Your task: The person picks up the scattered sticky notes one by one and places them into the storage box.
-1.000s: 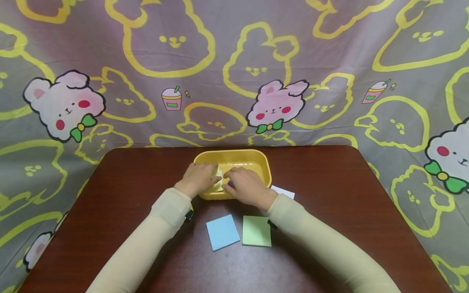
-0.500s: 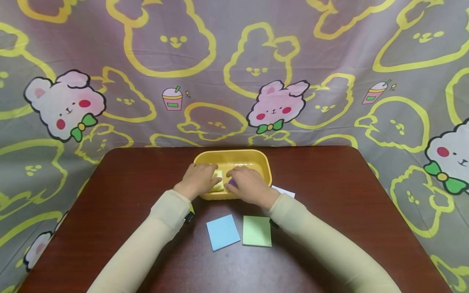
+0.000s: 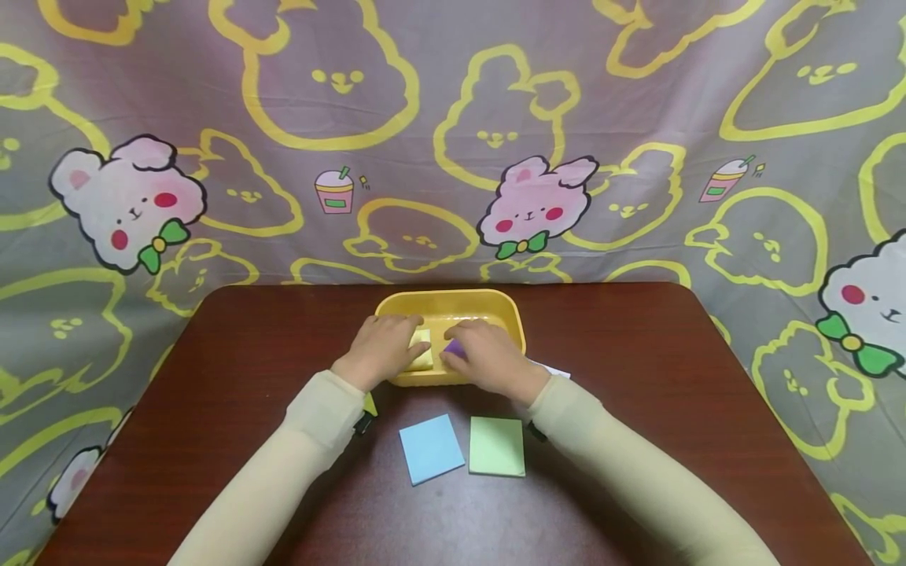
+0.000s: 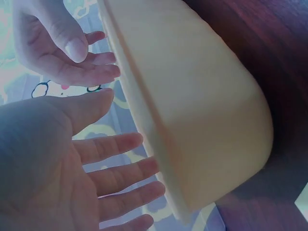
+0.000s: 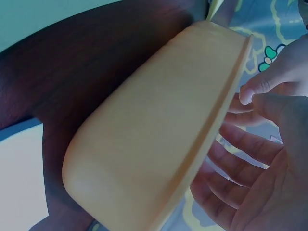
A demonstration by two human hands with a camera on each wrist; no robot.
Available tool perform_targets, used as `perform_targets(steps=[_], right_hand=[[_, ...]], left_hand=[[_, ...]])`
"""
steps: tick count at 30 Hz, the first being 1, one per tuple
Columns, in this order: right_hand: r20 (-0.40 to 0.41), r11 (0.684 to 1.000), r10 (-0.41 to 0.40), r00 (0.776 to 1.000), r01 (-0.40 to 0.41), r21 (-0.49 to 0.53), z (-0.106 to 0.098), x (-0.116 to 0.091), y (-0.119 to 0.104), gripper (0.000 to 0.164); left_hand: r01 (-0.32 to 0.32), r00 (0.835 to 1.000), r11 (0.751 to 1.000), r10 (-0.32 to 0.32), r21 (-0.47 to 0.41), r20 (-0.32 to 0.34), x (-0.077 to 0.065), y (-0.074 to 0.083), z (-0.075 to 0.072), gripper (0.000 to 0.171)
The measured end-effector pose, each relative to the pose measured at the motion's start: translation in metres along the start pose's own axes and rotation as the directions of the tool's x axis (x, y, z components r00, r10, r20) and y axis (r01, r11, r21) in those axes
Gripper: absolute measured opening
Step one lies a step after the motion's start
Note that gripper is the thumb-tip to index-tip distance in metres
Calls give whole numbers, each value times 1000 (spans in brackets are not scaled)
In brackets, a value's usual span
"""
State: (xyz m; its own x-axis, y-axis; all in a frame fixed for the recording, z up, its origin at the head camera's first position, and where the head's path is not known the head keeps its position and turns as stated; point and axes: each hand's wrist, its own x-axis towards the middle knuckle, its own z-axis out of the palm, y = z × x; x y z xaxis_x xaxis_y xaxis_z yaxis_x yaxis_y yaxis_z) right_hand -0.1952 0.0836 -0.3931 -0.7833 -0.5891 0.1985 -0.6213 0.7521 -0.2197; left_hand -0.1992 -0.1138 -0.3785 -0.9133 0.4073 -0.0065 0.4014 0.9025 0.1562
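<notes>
A pale yellow sticky-note pad [image 3: 424, 362] and a purple piece [image 3: 454, 346], mostly hidden, lie in a yellow plastic bin [image 3: 456, 300] at the middle of the table's far side. My left hand [image 3: 378, 346] reaches over the bin beside the yellow pad, fingers apart and nearly straight. My right hand [image 3: 490, 358] is over the purple piece, fingers apart and loosely bent. I cannot tell whether either hand touches what is beneath it.

Nearer me, a blue sticky-note pad [image 3: 432, 450], slightly turned, lies just beside a light green one [image 3: 496, 446]. White paper [image 3: 557, 370] shows right of the bin. The table [image 3: 623, 346] is reddish-brown wood; behind it hangs a grey curtain [image 3: 418, 102] printed with rabbits and yellow outlines.
</notes>
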Motion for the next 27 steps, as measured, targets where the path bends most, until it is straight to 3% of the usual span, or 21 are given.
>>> perform_targets(steps=[10,19,27], right_hand=[[-20,1000,31,999,-31,4,-16,-10,2,45],[-44,998,58,997,-58,2,-26,-19,2,38],[-58,997,66,996,-67,-29,-34,-26,6,41]], left_hand=[[-31,998,1000,31,4,-54,-5,7,-9,53],[-40,997,999,41,5,-68,-8,14,-13,52],[-100,990,995,100,13,-103,-7,25,-15,49]])
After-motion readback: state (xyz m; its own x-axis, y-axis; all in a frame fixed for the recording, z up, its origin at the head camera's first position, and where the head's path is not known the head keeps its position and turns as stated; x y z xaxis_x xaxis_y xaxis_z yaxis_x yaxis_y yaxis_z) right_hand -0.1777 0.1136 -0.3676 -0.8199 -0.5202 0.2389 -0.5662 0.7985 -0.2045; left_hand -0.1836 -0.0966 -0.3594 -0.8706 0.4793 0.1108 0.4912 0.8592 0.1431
